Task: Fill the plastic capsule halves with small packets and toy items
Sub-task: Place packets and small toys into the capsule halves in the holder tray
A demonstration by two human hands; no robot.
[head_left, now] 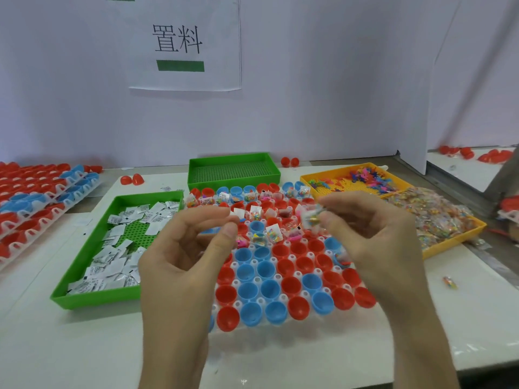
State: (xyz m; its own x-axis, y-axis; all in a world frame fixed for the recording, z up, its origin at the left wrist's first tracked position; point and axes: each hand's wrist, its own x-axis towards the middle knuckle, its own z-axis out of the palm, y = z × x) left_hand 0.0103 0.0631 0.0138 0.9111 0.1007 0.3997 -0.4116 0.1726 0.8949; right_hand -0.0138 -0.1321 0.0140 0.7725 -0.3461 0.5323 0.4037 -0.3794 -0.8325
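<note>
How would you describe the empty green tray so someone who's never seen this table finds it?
Start at the white rack of red and blue capsule halves in the middle of the table. Directly behind it sits a green tray. Unlike the other green tray left of the rack, holding white packets, this one shows only its bare perforated floor.

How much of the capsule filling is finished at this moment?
Done: the far rows of the capsule tray hold packets. In hand: the right hand pinches a clear packet above them. Left: the near red and blue halves look empty.
</note>
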